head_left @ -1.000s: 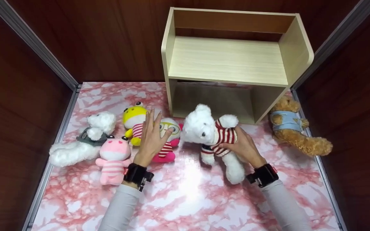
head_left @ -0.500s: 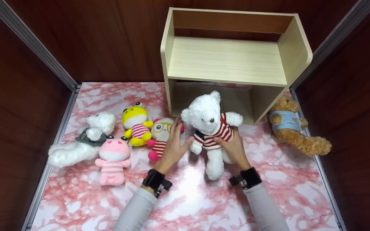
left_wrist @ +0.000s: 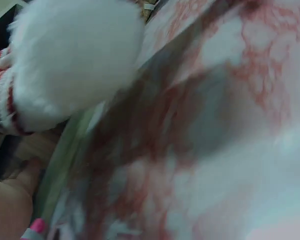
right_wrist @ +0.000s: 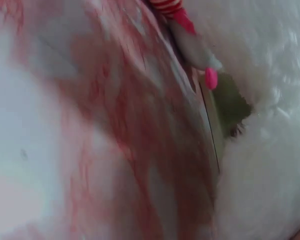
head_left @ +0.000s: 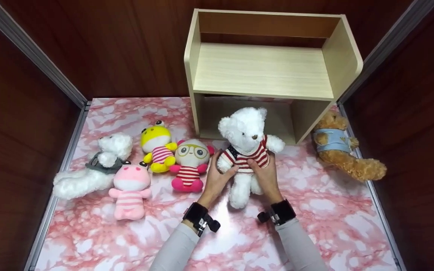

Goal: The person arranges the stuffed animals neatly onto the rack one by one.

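A white teddy bear (head_left: 245, 130) in a red-and-cream striped sweater with a dark shoulder patch is held upright in front of the shelf's lower opening. My right hand (head_left: 266, 176) grips its body on the right side, thumb across the sweater's front. My left hand (head_left: 217, 180) holds the opposite side near the bear's arm, its thumb in front and its fingers partly hidden behind. In the left wrist view, part of the left hand (left_wrist: 10, 202) shows below the striped sleeve and a furry white limb (left_wrist: 77, 60). White fur (right_wrist: 270, 165) fills the right side of the right wrist view.
A pale wooden two-tier shelf (head_left: 262, 69) stands at the back. Left of the hands lie a pink-and-grey panda plush (head_left: 190, 173), a yellow frog plush (head_left: 160, 152), a pink plush (head_left: 130, 203) and another white bear (head_left: 85, 184). A brown bear (head_left: 333, 141) lies by the right wall.
The teddy bear has turned from tilted to upright. My left hand has moved right, away from over the frog and panda plushes, onto the bear; my right hand has shifted left with it.
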Demonstrator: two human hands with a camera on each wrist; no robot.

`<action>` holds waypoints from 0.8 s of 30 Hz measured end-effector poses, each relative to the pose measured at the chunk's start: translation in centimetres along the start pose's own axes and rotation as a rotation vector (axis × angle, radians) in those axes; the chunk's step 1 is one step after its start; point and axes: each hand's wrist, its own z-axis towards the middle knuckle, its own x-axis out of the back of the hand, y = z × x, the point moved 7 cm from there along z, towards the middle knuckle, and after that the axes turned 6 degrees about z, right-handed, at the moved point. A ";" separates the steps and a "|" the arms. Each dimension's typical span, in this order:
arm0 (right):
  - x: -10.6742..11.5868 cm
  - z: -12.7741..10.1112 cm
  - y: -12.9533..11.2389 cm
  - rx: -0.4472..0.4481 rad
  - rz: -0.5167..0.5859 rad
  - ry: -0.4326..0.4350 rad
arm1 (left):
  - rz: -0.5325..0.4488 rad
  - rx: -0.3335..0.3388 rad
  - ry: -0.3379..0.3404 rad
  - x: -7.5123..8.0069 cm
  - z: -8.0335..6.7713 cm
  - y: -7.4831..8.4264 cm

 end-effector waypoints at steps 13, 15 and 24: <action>-1.5 -0.4 1.2 -0.005 -0.032 -0.109 | -0.045 0.094 -0.016 -1.1 1.4 -3.8; -1.3 -0.1 2.2 -0.037 -0.032 -0.135 | -0.041 0.084 -0.009 -0.9 1.8 -3.6; -0.4 1.2 3.2 -0.089 -0.105 -0.228 | -0.003 0.144 0.010 0.1 3.1 -4.3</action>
